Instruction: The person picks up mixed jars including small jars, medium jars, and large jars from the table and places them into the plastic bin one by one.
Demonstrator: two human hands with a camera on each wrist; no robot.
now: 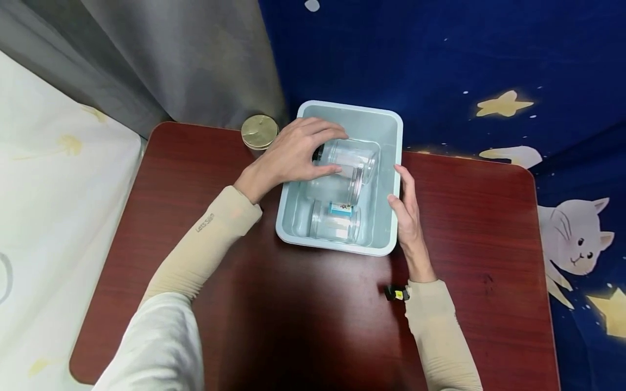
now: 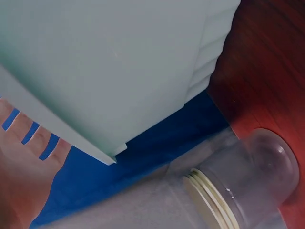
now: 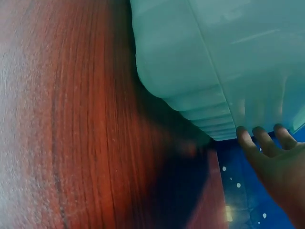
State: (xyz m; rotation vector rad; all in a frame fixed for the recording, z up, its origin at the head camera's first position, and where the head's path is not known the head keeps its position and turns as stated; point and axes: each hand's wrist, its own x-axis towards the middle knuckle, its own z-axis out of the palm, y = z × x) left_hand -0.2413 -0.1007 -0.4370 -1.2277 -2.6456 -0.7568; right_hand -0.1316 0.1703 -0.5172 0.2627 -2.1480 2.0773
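A pale blue plastic bin (image 1: 400,136) stands at the table's far side with several clear jars lying in it. My left hand (image 1: 298,149) reaches over the bin's left rim and spans the upper, dark-lidded jar (image 1: 354,155), fingers along its far side and thumb along the near side. Just below is a jar with a silver lid (image 1: 356,185); nearest me lies one with a blue label (image 1: 341,210). My right hand (image 1: 408,214) holds the bin's right side, thumb at the rim, fingertips (image 3: 246,137) against the outer wall.
A clear jar with a gold lid (image 1: 259,132) stands left of the bin near the table's back edge. Grey and dark blue curtains (image 1: 440,65) hang behind the reddish-brown table (image 1: 303,304). A small black device (image 1: 396,294) sits by the right wrist.
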